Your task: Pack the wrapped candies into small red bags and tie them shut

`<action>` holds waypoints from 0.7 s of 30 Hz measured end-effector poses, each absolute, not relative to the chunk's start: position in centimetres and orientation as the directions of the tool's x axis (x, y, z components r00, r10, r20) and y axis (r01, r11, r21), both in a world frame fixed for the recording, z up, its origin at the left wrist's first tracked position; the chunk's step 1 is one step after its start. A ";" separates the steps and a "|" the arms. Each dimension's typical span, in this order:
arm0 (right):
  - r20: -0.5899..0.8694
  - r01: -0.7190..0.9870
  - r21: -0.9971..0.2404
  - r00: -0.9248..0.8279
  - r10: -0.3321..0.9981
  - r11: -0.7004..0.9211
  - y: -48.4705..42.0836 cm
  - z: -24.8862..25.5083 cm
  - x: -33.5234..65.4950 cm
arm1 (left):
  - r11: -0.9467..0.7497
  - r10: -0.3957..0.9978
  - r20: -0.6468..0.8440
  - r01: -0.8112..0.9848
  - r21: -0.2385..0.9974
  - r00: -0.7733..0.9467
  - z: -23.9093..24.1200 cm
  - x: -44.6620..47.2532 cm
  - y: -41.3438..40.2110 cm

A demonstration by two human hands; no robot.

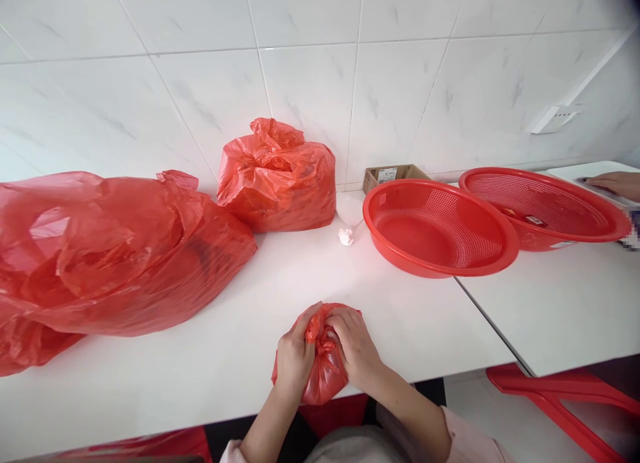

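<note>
A small red plastic bag (325,383), knotted at its top, sits at the table's front edge, its contents hidden. My left hand (295,356) grips its left side, with the fingers pointing up toward the twisted neck. On the other side, my right hand (353,339) has its fingers curled onto the bag beside the knot. Both hands are closed on the plastic, and some fingertips are hidden in its folds.
Large full red bags (150,269) lie at left, and another red bag (280,189) leans by the wall. Right of a crumpled white scrap (345,236) are two red baskets (440,266) and a cardboard box (393,173). Another person's hand (615,183) rests at far right. A red stool (565,389) stands below.
</note>
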State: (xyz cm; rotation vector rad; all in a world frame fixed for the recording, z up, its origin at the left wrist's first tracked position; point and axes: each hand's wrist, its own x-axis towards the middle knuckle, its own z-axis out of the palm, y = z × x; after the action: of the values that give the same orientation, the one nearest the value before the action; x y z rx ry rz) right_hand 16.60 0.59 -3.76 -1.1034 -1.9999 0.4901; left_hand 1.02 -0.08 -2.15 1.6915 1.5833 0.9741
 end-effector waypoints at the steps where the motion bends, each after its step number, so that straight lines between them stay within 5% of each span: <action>1: 0.448 0.531 -0.647 -0.316 0.836 0.547 0.6 -3.8 16.6 | -0.091 0.995 0.102 0.541 0.836 0.010 -2.2 1.0 -0.1; 21: 0.431 0.532 -0.648 -0.335 0.838 0.546 0.6 -3.7 16.7 | -0.082 0.997 0.074 0.578 0.812 0.037 -2.2 1.0 0.0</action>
State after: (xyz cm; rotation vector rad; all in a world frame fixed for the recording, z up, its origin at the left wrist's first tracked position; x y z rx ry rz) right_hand 16.67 0.61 -3.70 -1.1029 -2.0206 0.5115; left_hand 0.96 0.02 -2.16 1.7239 1.5984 0.9024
